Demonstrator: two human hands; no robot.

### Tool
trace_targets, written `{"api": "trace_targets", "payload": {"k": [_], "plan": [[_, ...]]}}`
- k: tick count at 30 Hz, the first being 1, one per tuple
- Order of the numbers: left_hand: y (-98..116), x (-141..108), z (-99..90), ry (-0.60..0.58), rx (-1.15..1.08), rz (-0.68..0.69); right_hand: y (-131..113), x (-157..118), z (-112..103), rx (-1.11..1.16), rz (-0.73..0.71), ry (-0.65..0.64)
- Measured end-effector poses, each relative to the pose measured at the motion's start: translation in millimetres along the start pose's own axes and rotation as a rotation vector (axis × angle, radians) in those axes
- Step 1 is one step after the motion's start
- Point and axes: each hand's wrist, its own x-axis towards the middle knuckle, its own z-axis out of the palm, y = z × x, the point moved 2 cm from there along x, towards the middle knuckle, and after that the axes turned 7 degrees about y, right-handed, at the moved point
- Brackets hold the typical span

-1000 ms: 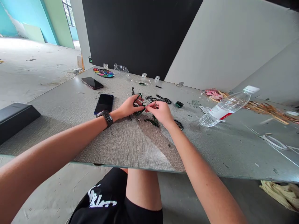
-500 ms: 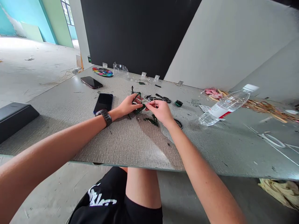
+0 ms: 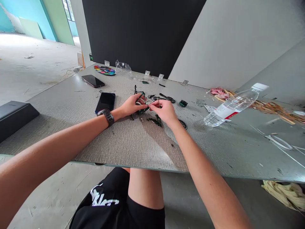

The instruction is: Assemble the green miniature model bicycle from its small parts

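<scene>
My left hand (image 3: 130,106) is closed around a dark green miniature bicycle frame (image 3: 143,95), its thumb and fingers on either side. Pinched in my right hand (image 3: 165,111) is a thin rod-like tool (image 3: 159,103), its tip hidden among the fingers. Both hands' fingertips meet at the near right end of the frame. Just below my right fingers lies a dark green bicycle part (image 3: 156,121). Beyond them is a black part with a small wheel (image 3: 171,99). Another small wheel (image 3: 183,124) rests partly behind my right wrist. A small green piece (image 3: 183,103) sits farther right.
Two phones (image 3: 106,102) (image 3: 93,80) lie left of my hands, with a black box-like object (image 3: 17,117) at the left edge. A paint palette (image 3: 105,70) and clear plastic (image 3: 123,68) are at the back. A tilted water bottle (image 3: 225,111) stands right, near wood strips (image 3: 274,111).
The view has shifted slightly. My left hand still grips the bicycle frame, and the right fingertips remain against its end, with the hand turned a little.
</scene>
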Motion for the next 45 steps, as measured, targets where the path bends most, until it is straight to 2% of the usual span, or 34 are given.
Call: {"api": "trace_targets", "payload": {"k": [11,29,35,45], "plan": [[-1,1,0.3,0.017,0.002,-0.034,3,1,4,-0.048,-0.091,-0.026],[-5,3,0.4,0.038,0.061,-0.03,-1,-2,7,-0.099,-0.074,-0.059],[-2,1,2.0,0.018,0.088,-0.05,-4,-2,6,-0.151,-0.115,-0.067],[-1,0,2.7,0.002,0.118,-0.033,-9,-7,3,-0.163,-0.084,-0.154]]}}
